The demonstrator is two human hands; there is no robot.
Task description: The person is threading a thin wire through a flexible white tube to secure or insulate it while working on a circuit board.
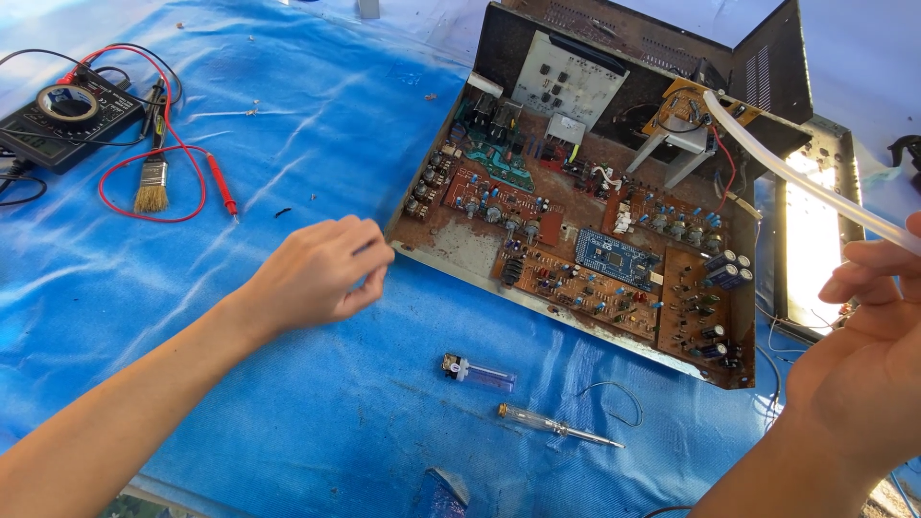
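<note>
My left hand (321, 270) hovers over the blue cloth, fingers loosely curled and pinched near the front left corner of an open, rusty electronics chassis (451, 251). I cannot tell whether the fingers pinch anything. My right hand (868, 345) at the right edge holds a clear plastic tube (787, 175) that runs up and left over the chassis toward a small board on a metal bracket (683, 120). Inside the chassis lie several brown circuit boards and one blue board (616, 255).
A lighter (478, 373) and a clear-handled tester screwdriver (556, 425) lie in front of the chassis, beside a thin wire loop (619, 401). A multimeter (58, 117) with red and black leads and a small paintbrush (152, 182) lie at far left. The lit panel (811, 240) stands at right.
</note>
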